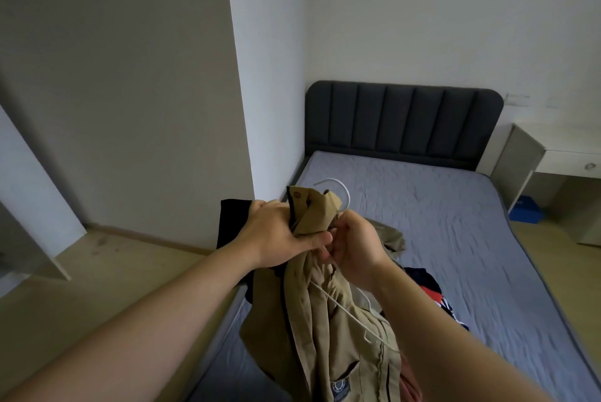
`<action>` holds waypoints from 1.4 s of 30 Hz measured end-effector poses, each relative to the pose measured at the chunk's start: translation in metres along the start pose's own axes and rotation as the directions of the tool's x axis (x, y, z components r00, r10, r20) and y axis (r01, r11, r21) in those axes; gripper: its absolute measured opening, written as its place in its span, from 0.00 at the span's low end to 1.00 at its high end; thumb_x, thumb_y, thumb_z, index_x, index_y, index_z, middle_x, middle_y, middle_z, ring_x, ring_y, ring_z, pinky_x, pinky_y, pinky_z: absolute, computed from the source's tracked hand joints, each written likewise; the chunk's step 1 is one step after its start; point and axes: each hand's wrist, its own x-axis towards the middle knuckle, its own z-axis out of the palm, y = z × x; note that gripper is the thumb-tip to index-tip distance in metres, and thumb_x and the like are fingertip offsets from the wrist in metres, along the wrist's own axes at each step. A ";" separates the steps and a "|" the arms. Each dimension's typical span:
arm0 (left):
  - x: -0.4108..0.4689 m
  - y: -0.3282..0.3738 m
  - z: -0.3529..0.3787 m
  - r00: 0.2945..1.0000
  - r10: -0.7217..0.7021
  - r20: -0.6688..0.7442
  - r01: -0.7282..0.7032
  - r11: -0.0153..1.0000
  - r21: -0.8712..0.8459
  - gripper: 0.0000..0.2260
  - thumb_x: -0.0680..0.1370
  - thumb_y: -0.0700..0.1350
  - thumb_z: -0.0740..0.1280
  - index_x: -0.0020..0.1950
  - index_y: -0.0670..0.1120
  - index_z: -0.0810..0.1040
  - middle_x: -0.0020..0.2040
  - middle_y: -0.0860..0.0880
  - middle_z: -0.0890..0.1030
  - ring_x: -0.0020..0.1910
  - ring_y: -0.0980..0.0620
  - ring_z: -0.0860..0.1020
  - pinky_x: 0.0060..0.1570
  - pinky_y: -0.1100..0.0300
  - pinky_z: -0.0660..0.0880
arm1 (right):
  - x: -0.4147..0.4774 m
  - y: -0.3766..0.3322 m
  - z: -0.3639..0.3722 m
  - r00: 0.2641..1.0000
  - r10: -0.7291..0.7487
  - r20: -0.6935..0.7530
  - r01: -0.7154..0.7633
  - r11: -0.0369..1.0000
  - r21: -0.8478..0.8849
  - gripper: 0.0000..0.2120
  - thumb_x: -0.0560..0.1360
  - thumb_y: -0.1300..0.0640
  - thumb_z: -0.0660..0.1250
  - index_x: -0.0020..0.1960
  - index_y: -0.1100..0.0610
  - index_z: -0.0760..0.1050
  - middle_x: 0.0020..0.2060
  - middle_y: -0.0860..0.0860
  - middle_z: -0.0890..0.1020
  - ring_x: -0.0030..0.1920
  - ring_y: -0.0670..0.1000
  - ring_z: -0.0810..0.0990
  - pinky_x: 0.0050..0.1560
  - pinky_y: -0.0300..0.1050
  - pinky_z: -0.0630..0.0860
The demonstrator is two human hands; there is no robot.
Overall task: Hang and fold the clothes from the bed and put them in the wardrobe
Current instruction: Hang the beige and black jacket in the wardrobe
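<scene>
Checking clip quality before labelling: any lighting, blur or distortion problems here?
Head view: dim, flat light, no glare; left hand, right hand and khaki jacket reasonably sharp; wide-angle lens tilts the wall corner and stretches the forearms at the bottom edge.

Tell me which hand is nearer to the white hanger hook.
Right. The right hand holds the hanger hook by its stem; the left hand grips the khaki jacket collar, further left.

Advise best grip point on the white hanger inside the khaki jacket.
Grip the white hanger at its hook, from above: the hook sticks up clear of the khaki jacket collar, while its arms lie mostly inside the fabric. The right hand holds near its neck.
</scene>
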 end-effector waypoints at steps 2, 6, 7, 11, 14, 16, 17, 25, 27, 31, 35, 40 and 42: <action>0.003 0.003 0.003 0.998 -0.024 -0.059 0.025 1.000 0.016 0.30 0.65 0.82 0.56 0.47 0.62 0.81 0.41 0.64 0.80 0.51 0.62 0.74 0.60 0.53 0.61 | 0.003 0.000 -0.006 1.000 0.012 0.002 -0.012 0.994 -0.111 0.15 0.77 0.59 0.58 0.47 0.65 0.81 0.37 0.60 0.77 0.33 0.55 0.76 0.36 0.49 0.72; 0.004 0.003 0.006 0.996 0.000 -0.095 -0.001 1.000 -0.008 0.22 0.68 0.74 0.63 0.38 0.56 0.79 0.34 0.61 0.80 0.45 0.64 0.75 0.60 0.53 0.62 | 0.014 0.015 -0.033 0.995 0.068 -0.074 -0.097 0.831 -0.547 0.26 0.74 0.64 0.66 0.71 0.55 0.68 0.42 0.56 0.83 0.38 0.49 0.81 0.40 0.43 0.76; 0.003 0.002 0.005 0.994 0.007 -0.111 -0.010 1.000 -0.026 0.21 0.69 0.71 0.64 0.35 0.53 0.77 0.32 0.59 0.79 0.43 0.63 0.75 0.60 0.53 0.63 | 0.016 0.022 -0.040 0.988 0.129 -0.081 -0.150 0.737 -0.658 0.36 0.73 0.65 0.68 0.77 0.50 0.59 0.46 0.54 0.84 0.41 0.47 0.82 0.41 0.40 0.77; 0.000 0.008 -0.013 0.979 0.065 -0.195 -0.085 0.992 -0.096 0.18 0.70 0.60 0.67 0.28 0.51 0.67 0.26 0.55 0.72 0.35 0.57 0.75 0.56 0.52 0.68 | 0.019 0.060 -0.054 0.915 0.389 -0.106 -0.273 0.405 -0.872 0.60 0.70 0.55 0.78 0.81 0.46 0.33 0.73 0.55 0.72 0.68 0.54 0.73 0.65 0.45 0.70; -0.004 0.009 -0.029 0.963 0.123 -0.238 -0.156 0.979 -0.128 0.18 0.71 0.53 0.68 0.27 0.53 0.62 0.25 0.55 0.68 0.30 0.55 0.73 0.52 0.55 0.69 | 0.025 0.087 -0.047 0.908 0.419 0.007 -0.217 0.485 -0.847 0.48 0.70 0.53 0.77 0.80 0.48 0.51 0.70 0.49 0.73 0.66 0.50 0.73 0.65 0.45 0.71; -0.011 0.005 -0.039 0.964 0.123 -0.234 -0.163 0.974 -0.158 0.16 0.72 0.53 0.66 0.28 0.54 0.62 0.25 0.56 0.68 0.30 0.55 0.72 0.49 0.60 0.68 | 0.035 0.101 -0.044 0.929 0.369 0.042 -0.154 0.486 -0.860 0.27 0.74 0.57 0.70 0.72 0.52 0.68 0.63 0.52 0.79 0.62 0.53 0.77 0.66 0.53 0.74; -0.016 0.001 -0.044 0.965 0.110 -0.240 -0.154 0.973 -0.174 0.15 0.72 0.52 0.65 0.28 0.54 0.63 0.25 0.55 0.68 0.29 0.55 0.72 0.45 0.61 0.67 | 0.040 0.106 -0.042 0.942 0.331 0.044 -0.120 0.458 -0.881 0.16 0.76 0.60 0.66 0.64 0.54 0.74 0.57 0.53 0.81 0.58 0.55 0.79 0.65 0.57 0.75; -0.083 -0.058 -0.102 0.881 -0.330 -0.338 0.257 0.935 -0.244 0.09 0.64 0.58 0.63 0.35 0.54 0.71 0.32 0.55 0.78 0.35 0.59 0.77 0.30 0.68 0.68 | 0.080 0.080 0.015 1.000 -0.007 0.006 0.009 0.538 -0.843 0.03 0.79 0.52 0.63 0.52 0.50 0.70 0.45 0.48 0.78 0.46 0.52 0.78 0.46 0.47 0.75; -0.104 -0.069 -0.115 0.855 -0.431 -0.289 0.385 0.900 -0.204 0.12 0.62 0.59 0.64 0.40 0.55 0.72 0.35 0.55 0.78 0.37 0.61 0.77 0.33 0.65 0.68 | 0.082 0.057 0.046 0.998 -0.037 0.059 0.069 0.651 -0.756 0.07 0.78 0.49 0.66 0.55 0.48 0.73 0.48 0.47 0.80 0.50 0.52 0.80 0.50 0.48 0.78; -0.143 -0.085 -0.122 0.776 -0.617 -0.131 0.590 0.784 -0.195 0.21 0.60 0.65 0.68 0.50 0.62 0.71 0.45 0.62 0.78 0.44 0.64 0.76 0.38 0.66 0.69 | 0.072 0.013 0.121 0.943 0.104 0.317 0.104 0.810 -0.577 0.20 0.64 0.57 0.74 0.55 0.47 0.78 0.50 0.52 0.84 0.51 0.55 0.84 0.55 0.57 0.82; -0.173 -0.091 -0.109 0.730 -0.666 -0.155 0.570 0.717 -0.401 0.37 0.59 0.74 0.74 0.65 0.63 0.71 0.57 0.65 0.79 0.57 0.66 0.76 0.53 0.65 0.73 | 0.063 0.005 0.192 0.769 0.239 0.593 0.170 0.817 -0.551 0.34 0.56 0.68 0.65 0.62 0.54 0.75 0.53 0.67 0.80 0.51 0.66 0.81 0.51 0.64 0.79; -0.217 -0.125 -0.123 0.585 -0.770 -0.255 0.545 0.606 -0.580 0.27 0.62 0.59 0.83 0.58 0.56 0.81 0.52 0.60 0.85 0.54 0.62 0.81 0.54 0.62 0.76 | 0.072 0.030 0.245 0.612 0.265 0.745 0.091 0.913 -0.398 0.35 0.56 0.75 0.64 0.62 0.61 0.76 0.53 0.65 0.80 0.53 0.65 0.81 0.53 0.59 0.78; -0.233 -0.143 -0.132 0.545 -0.800 -0.252 0.525 0.560 -0.641 0.21 0.65 0.49 0.83 0.55 0.54 0.82 0.49 0.61 0.85 0.49 0.62 0.83 0.48 0.64 0.76 | 0.083 0.040 0.259 0.569 0.271 0.776 0.071 0.924 -0.375 0.31 0.58 0.77 0.66 0.59 0.59 0.77 0.54 0.66 0.81 0.54 0.67 0.81 0.56 0.63 0.79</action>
